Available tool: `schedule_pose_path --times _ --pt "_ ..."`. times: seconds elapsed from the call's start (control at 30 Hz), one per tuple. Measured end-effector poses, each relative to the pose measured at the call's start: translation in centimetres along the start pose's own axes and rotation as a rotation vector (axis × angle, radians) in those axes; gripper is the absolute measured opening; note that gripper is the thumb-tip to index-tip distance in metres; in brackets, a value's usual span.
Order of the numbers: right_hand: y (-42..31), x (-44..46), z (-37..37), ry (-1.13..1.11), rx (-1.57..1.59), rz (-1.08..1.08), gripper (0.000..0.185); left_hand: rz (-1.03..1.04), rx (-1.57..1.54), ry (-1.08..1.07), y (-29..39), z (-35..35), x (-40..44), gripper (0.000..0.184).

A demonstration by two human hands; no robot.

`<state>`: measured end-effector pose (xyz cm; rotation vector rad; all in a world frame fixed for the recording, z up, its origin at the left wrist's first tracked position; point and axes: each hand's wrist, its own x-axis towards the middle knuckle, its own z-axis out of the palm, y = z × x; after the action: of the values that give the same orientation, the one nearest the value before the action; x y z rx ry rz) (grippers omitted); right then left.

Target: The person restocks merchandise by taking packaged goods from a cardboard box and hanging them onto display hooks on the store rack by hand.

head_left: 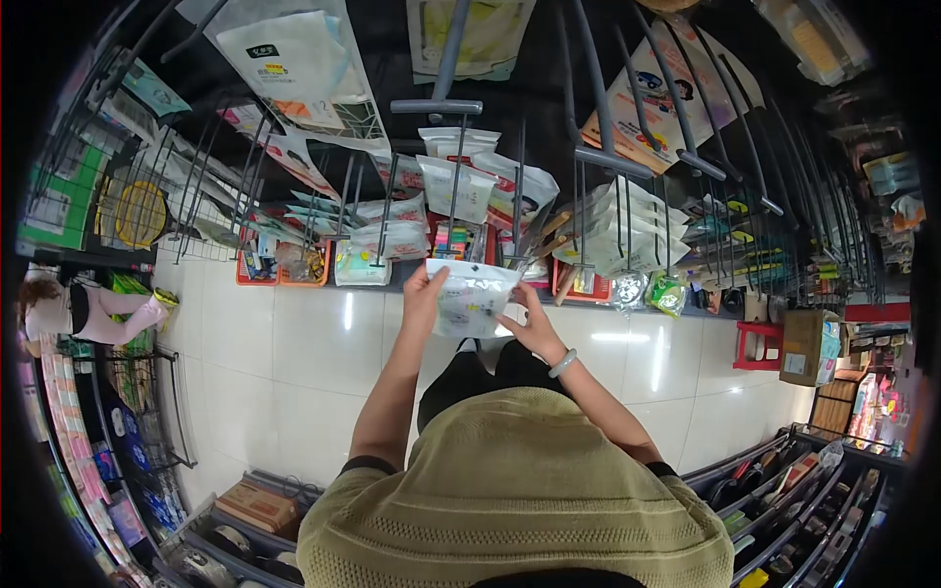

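A white, partly see-through packet [472, 304] with a small dark hang hole at its top is held up in front of the shelf. My left hand [422, 292] grips its upper left edge, thumb on the front. At its right side my right hand [531, 321], with a pale bangle on the wrist, pinches the edge between thumb and fingers. Just beyond the packet, similar white packets [457, 188] hang on dark hooks, with small colourful packs below them.
Long metal hooks [453, 59] jut out overhead. Orange-red baskets [302, 267] line the lower shelf. A red stool [757, 345] and a cardboard box [810, 347] stand right. A person [108, 312] is at the far left. Racks [784, 510] stand behind me.
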<state>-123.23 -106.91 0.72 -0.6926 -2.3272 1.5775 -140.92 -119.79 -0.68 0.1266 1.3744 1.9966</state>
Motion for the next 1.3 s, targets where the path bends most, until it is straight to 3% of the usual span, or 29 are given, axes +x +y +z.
schedule_pose_path --times 0.1,0.27,0.6,0.97,1.07,1.3 --pt "-0.4 -0.5 -1.1 -0.007 0.044 0.208 0.061 0.082 -0.023 0.034 0.0 -0.5 1.0 0.015" --pt "1.6 -2.4 -1.9 0.111 0.082 0.280 0.044 0.157 -0.073 0.105 1.1 0.1 2.0 0.014" --pt "3.8 -4.3 -2.3 0.109 0.161 0.303 0.038 0.220 -0.043 0.191 1.4 -0.4 3.8 0.011" --pt "5.0 -7.4 -2.5 0.186 0.217 0.349 0.034 0.251 -0.020 0.061 2.1 0.0 11.0 0.014" --pt "6.0 -9.3 -2.1 0.335 0.276 0.344 0.030 0.280 0.025 0.033 1.9 -0.1 13.4 0.014" --pt "6.2 -14.4 -4.0 0.402 0.267 0.497 0.032 0.359 -0.030 0.007 1.3 -0.2 15.1 0.019"
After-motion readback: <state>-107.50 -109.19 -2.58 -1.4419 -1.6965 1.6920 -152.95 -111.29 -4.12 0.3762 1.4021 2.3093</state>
